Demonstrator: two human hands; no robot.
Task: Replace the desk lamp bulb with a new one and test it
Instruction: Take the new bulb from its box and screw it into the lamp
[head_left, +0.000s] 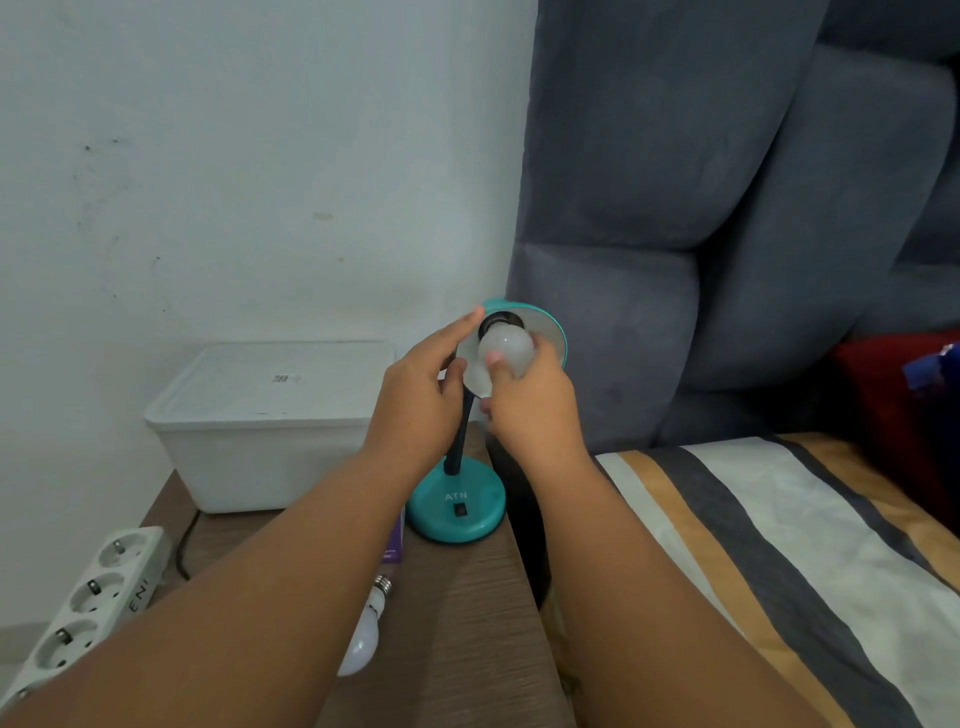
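Two bare forearms fill the lower part of the frame, reaching up toward the centre. Between them, low in the frame, a loose white bulb (363, 636) lies on its side on the wooden table (467, 613), its screw base pointing up the picture; beside the left forearm a sliver of a purple box (393, 545) shows, too hidden to read. At the lower left edge a white power strip (83, 597) runs diagonally, and above it, at centre left, sits a lidded white plastic bin (270, 421). At the middle of the frame stands the teal desk lamp (457, 506), its round base on the table's right edge and its shade tipped toward the camera. The left hand (421, 395) steadies the shade, fingers curled around its rim. The right hand (530, 400) grips a second white bulb (506, 349) with thumb and fingertips; this bulb sits at the dark socket inside the shade. Grey cushions and a striped cover fill the right side. Judging from the spare bulb lying free, one bulb is already out of the lamp, and the one in the socket is probably the new one being screwed in, though the reverse cannot be ruled out. The bulb is unlit, so testing with the switch on the base seems to remain.
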